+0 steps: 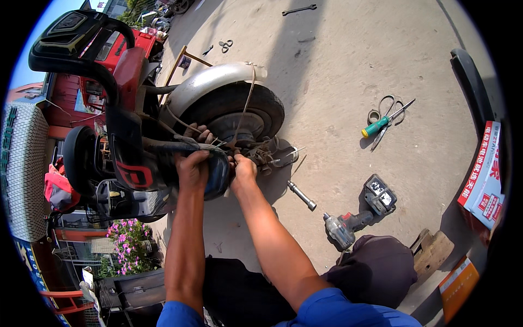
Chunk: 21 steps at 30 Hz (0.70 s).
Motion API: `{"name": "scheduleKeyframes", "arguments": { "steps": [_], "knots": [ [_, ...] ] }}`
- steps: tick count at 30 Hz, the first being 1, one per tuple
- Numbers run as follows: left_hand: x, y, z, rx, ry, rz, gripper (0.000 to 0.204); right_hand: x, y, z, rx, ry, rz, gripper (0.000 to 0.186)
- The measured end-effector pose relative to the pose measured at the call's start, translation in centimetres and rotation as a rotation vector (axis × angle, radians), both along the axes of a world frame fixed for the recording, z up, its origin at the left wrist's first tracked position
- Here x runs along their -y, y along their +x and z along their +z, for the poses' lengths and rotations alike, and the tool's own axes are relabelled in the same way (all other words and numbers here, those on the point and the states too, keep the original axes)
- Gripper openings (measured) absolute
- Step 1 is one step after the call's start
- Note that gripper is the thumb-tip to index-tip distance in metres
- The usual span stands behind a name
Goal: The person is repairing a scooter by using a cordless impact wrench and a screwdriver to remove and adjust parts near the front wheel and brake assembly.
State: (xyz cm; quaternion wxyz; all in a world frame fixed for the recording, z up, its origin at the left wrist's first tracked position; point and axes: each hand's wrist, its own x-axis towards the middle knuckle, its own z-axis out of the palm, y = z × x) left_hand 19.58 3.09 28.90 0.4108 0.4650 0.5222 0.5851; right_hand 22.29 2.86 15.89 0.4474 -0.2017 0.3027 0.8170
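A scooter with dark and red body panels stands at the left, its wheel [272, 106] under a silver fender [210, 79]. My left hand [192, 165] is closed around a dark scooter part [169, 146] beside the wheel, thumb on the near side and curled fingers showing beyond it. Just right of it my right hand [243, 168] has its fingers pressed together by the hub; what they pinch is hidden. A light cord [249, 98] runs from the fender down toward the right hand. Tangled wires [264, 152] hang next to the hub. Below my hands sits a blue-black rounded part [219, 173].
On the concrete to the right lie a socket extension [301, 195], a cordless impact wrench [348, 223], a green-handled screwdriver [378, 127], scissors [401, 111] and tape. A wrench [299, 10] lies farther off. A red and white box [482, 174] stands at the right edge, pink flowers [129, 245] at the left.
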Motion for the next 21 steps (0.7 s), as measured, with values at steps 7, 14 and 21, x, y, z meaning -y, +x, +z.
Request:
{"name": "scheduleKeyframes", "arguments": {
  "steps": [7,14,21],
  "knots": [
    [1.1,0.1,0.6,-0.102,-0.076,0.089,0.074,2.1,0.0,2.7,0.203,-0.016,-0.070,0.021],
    [3.0,1.7,2.9,-0.374,-0.304,0.274,0.051,4.2,-2.3,1.2,0.598,0.193,-0.105,0.034],
    [9.1,5.0,5.0,-0.952,-0.101,0.076,0.030,4.0,0.3,-0.6,0.721,0.253,-0.020,0.029]
  ]
}}
